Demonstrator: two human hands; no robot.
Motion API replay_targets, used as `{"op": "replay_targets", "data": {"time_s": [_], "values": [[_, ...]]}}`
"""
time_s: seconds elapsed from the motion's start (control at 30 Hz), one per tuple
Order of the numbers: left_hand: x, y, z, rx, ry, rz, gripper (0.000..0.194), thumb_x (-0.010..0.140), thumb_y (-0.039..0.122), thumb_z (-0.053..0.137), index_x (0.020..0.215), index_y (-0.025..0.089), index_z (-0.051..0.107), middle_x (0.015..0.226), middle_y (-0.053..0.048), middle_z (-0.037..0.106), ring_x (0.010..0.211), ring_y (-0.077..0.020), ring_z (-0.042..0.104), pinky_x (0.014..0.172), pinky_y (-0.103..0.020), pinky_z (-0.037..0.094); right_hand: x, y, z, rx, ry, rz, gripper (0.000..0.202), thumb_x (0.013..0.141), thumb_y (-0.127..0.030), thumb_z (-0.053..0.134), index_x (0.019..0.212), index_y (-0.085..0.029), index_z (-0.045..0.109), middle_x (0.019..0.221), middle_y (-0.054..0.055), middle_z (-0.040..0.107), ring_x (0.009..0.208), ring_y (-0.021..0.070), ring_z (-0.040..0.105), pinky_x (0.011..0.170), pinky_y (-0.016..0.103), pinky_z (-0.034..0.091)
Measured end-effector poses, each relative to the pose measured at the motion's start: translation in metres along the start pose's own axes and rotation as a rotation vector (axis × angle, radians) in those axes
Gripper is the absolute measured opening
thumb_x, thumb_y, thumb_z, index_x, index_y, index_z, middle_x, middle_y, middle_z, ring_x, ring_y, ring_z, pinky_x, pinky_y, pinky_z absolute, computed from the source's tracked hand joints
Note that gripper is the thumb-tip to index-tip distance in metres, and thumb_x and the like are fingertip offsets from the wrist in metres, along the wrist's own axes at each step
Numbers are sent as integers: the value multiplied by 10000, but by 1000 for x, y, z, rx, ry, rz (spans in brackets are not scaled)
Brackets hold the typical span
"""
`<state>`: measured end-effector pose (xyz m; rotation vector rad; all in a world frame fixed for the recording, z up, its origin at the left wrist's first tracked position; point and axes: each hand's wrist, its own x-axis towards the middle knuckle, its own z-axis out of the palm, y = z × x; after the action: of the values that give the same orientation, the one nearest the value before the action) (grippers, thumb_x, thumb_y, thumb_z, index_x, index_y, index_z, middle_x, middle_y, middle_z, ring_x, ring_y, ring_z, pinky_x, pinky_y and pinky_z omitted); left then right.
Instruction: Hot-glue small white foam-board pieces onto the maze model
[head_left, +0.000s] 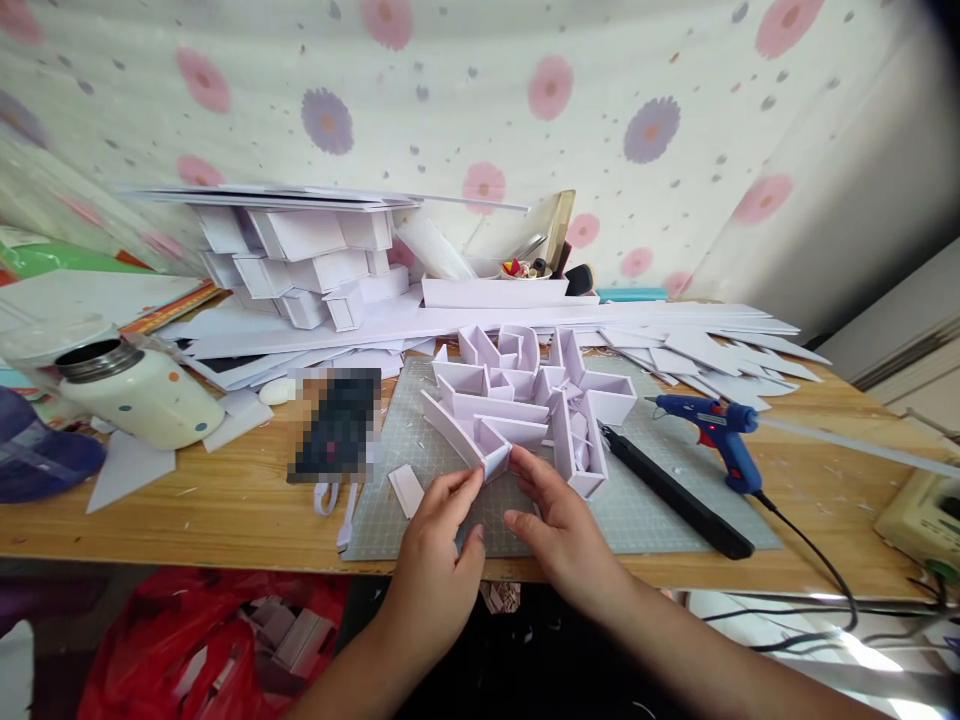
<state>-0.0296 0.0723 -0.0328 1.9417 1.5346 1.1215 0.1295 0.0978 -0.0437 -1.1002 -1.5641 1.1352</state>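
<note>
A white foam-board structure of joined upright walls forms several open angular compartments on the grey cutting mat. At its near side, my left hand presses its fingertips on the left of a V-shaped corner piece. Against the right side of that same corner rest the fingertips of my right hand, its thumb held apart. Together the hands grip the corner between them. Small white scraps lie in the right-hand compartment. A loose white strip is on the mat, left of my hands.
Right of the structure lie a black utility knife and a blue glue gun with its cable. A blurred dark phone and a cream bottle are at left. Stacked white boxes stand behind; a red bag hangs below.
</note>
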Motion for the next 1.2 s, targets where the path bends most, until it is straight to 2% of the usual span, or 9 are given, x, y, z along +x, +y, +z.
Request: {"op": "replay_targets", "data": {"time_s": [0.3,0.43,0.53,0.7,0.8,0.87,0.97,1.07,1.2], "values": [[1,0,-2,-42,-18,-27,604,716,64,485,1270,272,605,1161,-81,643,1075,-238,625,951,-400,526,-2,4,0,-2,-5,-39,613,761,-151,564,1360,-231,463,1395,112,513,1293,276,471,1089,531,349],[-8,3,-12,-38,11,4,547,766,89,504,1280,257,579,1203,-87,637,1051,-232,646,895,-367,562,-12,10,-3,-76,37,-149,643,856,-188,528,1456,-274,312,1513,93,359,1387,276,332,1102,556,319],[-22,7,-28,22,128,99,483,822,93,511,1256,301,542,1095,-47,681,965,-195,672,843,-321,569,-21,10,-9,-190,-3,-239,647,912,-223,494,1492,-305,219,1551,75,288,1413,273,280,1095,555,334],[-38,5,-68,240,300,246,371,830,71,527,1108,315,557,921,-7,668,877,-176,644,782,-288,528,-27,6,-21,-394,-49,-410,639,910,-197,488,1493,-262,235,1512,100,367,1377,267,363,1064,496,404],[-32,-11,-95,447,466,171,291,844,104,535,1078,274,572,966,-35,633,928,-205,610,881,-355,477,-28,7,-26,-455,-36,-501,601,904,-189,497,1470,-229,299,1458,107,450,1340,246,426,1038,415,453],[-24,-28,-110,591,451,90,234,864,197,533,1085,242,595,1043,-72,602,1012,-251,577,936,-417,440,-28,9,-27,-478,-25,-528,578,904,-199,503,1455,-214,330,1425,111,490,1311,240,465,1025,390,467],[-14,-51,-121,735,380,11,274,867,321,525,1099,211,620,1130,-109,554,1089,-298,528,969,-486,403,-28,11,-28,-499,-23,-535,554,910,-221,503,1443,-208,353,1397,109,522,1277,235,505,1009,368,480],[-9,-62,-119,786,340,-23,320,870,367,505,1113,200,630,1183,-119,531,1126,-307,499,981,-510,386,-28,10,-29,-513,-23,-527,541,916,-225,496,1439,-224,357,1387,96,535,1268,218,515,1012,335,474],[-3,-64,-112,826,312,-63,340,869,389,492,1106,207,655,1211,-124,524,1141,-329,488,962,-538,387,-27,9,-30,-529,-21,-519,527,921,-233,488,1432,-234,362,1380,82,543,1265,205,518,1023,317,456]]}}
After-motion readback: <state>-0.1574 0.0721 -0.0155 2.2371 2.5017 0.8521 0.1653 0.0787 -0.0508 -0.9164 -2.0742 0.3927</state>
